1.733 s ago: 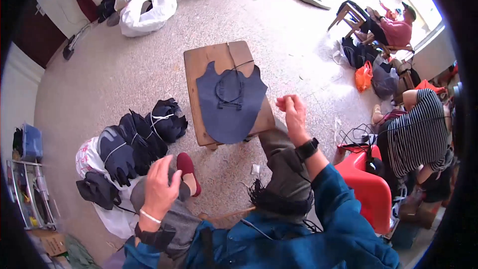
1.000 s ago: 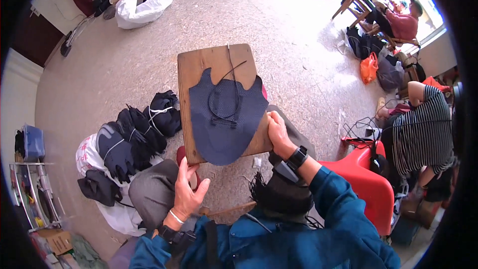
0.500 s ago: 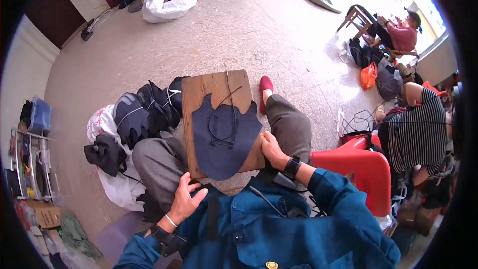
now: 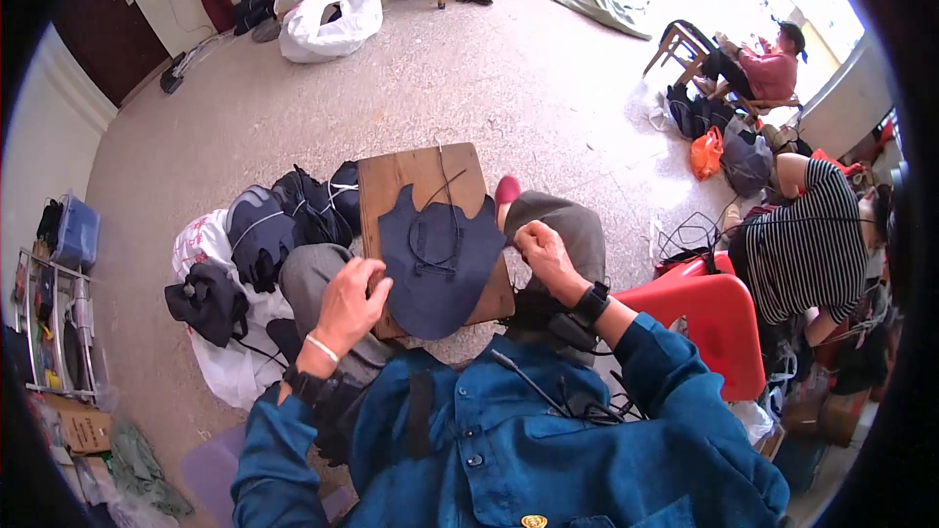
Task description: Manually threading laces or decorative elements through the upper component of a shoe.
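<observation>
A flat, dark navy piece of mesh fabric [image 4: 442,303], shaped like an unfolded shoe upper, lies on a wooden board [image 4: 377,176] across my lap. A thin dark cord [image 4: 458,235] loops over its middle, and a loose end reaches up past the notched top edge. My left hand [image 4: 344,313] hovers by the board's left edge, thumb and curled fingers apart, with nothing visible between them. Just off the fabric's right edge, my right hand [image 4: 550,259] has its fingertips pinched together. Whatever they may hold is too small to make out.
Dark bundled pieces [image 4: 259,235] lie on a white sack beside my left knee. To my right stands a red plastic chair [image 4: 709,332], with a person in a striped top [image 4: 812,244] beyond. Farther off are a seated person [image 4: 768,73] and a white bag [image 4: 333,20].
Both hands have lifted: the left from the board's lower left corner, the right from its right edge, up beside the fabric. The right fingers have drawn into a pinch. The fabric stays on the board.
</observation>
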Demonstrator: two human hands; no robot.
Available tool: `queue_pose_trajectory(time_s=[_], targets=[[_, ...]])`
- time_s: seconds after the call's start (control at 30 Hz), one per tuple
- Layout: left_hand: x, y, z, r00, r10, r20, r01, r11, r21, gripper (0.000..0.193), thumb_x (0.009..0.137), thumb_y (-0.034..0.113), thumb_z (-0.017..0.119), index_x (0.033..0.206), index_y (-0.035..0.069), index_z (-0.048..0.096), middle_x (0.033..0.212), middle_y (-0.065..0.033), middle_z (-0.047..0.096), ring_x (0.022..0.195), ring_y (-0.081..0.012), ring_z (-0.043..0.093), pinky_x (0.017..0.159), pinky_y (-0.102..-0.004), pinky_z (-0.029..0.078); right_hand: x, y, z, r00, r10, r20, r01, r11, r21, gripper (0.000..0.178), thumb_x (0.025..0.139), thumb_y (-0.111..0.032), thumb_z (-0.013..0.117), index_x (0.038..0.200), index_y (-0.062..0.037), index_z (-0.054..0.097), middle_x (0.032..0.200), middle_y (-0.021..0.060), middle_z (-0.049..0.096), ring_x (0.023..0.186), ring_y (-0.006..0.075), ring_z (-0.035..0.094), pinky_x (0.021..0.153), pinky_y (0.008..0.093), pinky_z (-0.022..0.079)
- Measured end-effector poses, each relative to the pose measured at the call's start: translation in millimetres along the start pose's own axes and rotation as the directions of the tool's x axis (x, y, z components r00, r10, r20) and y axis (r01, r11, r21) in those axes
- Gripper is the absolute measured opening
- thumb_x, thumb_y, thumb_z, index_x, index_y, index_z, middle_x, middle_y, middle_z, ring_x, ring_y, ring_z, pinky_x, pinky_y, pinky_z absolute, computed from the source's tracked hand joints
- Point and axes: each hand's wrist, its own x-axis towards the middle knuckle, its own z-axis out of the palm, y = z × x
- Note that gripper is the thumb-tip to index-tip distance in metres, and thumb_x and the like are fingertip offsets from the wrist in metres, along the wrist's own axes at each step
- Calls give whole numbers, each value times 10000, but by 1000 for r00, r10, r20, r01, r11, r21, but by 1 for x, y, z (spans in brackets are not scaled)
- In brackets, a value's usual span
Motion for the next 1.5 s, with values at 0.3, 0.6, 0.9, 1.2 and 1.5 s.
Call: queue_pose_trajectory(time_s=[0.3, 0.6, 0.9, 1.2, 1.5], targets=[[96, -23, 51, 965, 120, -233, -131, 991, -32, 203, 848, 123, 707, 999, -4, 657, 1024, -168, 650, 988, -362, 631, 882, -422, 500, 16, -7, 22, 897, 351, 268, -440, 767, 467, 148, 971, -172, 536, 890, -61, 592, 833, 12, 556, 801, 126, 535, 697, 303, 481], [146, -33, 89, 957, 70, -280, -40, 993, 114, 149, 828, 191, 756, 866, 87, 657, 808, -56, 577, 807, -249, 579, 741, -398, 429, 6, -34, 5, 962, -250, -112, 246, 968, -48, 120, 978, -85, 575, 961, 23, 625, 996, 92, 585, 837, 151, 591, 705, 278, 498], [139, -25, 74, 954, -73, -292, 19, 983, -184, 90, 835, 74, 721, 855, 60, 634, 796, -63, 589, 718, -233, 592, 665, -398, 454, 19, -72, 25, 992, -69, 102, 39, 962, 272, 74, 933, -56, 636, 958, 13, 642, 813, 56, 615, 712, 134, 580, 663, 288, 482], [88, 16, 19, 977, -98, -188, -36, 797, -602, 142, 966, 45, 625, 1084, -22, 665, 923, -32, 686, 819, -80, 638, 749, -223, 529, 14, -87, 45, 944, 19, 328, -227, 759, 610, 116, 976, -117, 609, 1048, -29, 626, 836, -9, 625, 699, 72, 580, 635, 225, 492], [62, 47, 0, 983, -71, -168, -74, 689, -721, 192, 1006, 160, 617, 1078, -6, 683, 830, -13, 666, 730, -63, 618, 682, -209, 530, -10, -98, 34, 924, 35, 380, -300, 683, 666, 141, 980, -153, 653, 1071, -47, 633, 884, 12, 646, 747, 89, 624, 690, 232, 528]])
